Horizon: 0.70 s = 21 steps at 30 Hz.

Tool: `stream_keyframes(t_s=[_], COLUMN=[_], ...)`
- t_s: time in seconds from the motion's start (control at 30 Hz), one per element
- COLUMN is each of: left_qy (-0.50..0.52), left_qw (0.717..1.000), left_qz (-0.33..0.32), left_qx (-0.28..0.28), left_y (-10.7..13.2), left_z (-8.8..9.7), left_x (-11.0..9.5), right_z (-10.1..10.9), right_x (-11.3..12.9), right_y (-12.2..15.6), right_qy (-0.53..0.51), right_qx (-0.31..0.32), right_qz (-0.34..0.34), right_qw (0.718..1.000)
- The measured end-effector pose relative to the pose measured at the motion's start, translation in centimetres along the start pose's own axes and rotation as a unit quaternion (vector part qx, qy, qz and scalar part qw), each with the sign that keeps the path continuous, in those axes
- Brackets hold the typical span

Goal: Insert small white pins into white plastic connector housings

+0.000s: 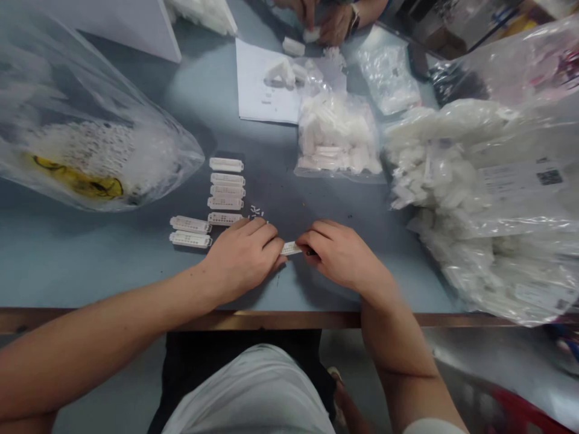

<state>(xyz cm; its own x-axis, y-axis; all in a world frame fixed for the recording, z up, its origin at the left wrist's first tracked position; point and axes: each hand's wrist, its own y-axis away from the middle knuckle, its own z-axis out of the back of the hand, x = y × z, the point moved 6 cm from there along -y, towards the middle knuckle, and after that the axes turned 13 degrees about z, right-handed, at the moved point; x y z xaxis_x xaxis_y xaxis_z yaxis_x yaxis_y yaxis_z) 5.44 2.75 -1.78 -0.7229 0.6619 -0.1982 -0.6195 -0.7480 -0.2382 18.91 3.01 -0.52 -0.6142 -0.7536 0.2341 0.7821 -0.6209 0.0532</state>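
Observation:
My left hand (244,254) and my right hand (341,253) meet near the table's front edge, both closed on the ends of one small white plastic connector (292,248). Only its middle shows between my fingertips. Just left of my left hand, several finished-looking white connectors (226,191) lie in a neat column, with two more (190,232) side by side lower left. Tiny white bits (256,211) lie on the table just above my left hand.
A big clear bag of white parts (479,199) fills the right side. A smaller bag (337,135) lies ahead, a large clear bag with a yellow item (85,150) at left. Another person's hands (325,21) work at the far edge beside a white sheet (266,84).

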Motion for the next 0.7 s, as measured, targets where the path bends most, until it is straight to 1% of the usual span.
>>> stream_keyframes(t_s=[0.33,0.47,0.53,0.6,0.7], left_qy=[-0.001,-0.003,-0.004,-0.004,-0.005], left_qw=[1.0,1.0,1.0,1.0,1.0], left_qz=[0.005,0.011,0.011,0.012,0.016], left_qx=[-0.001,0.008,0.014,0.018,0.02], left_y=[-0.1,-0.1,-0.1,-0.1,-0.1], left_z=[0.0,0.0,0.0,-0.1,-0.2], left_x=[0.0,0.1,0.1,0.2,0.2], right_z=[-0.2,0.8,1.3,1.3,0.7], right_x=[0.3,-0.1,0.0,0.3,1.0], right_y=[0.1,0.7,0.9,1.0,0.9], right_qy=[0.039,0.043,0.057,0.076,0.097], right_qx=[-0.008,-0.06,-0.081,-0.075,-0.036], right_qz=[0.022,0.019,0.031,0.057,0.09], right_qw=[0.999,0.997,0.995,0.993,0.991])
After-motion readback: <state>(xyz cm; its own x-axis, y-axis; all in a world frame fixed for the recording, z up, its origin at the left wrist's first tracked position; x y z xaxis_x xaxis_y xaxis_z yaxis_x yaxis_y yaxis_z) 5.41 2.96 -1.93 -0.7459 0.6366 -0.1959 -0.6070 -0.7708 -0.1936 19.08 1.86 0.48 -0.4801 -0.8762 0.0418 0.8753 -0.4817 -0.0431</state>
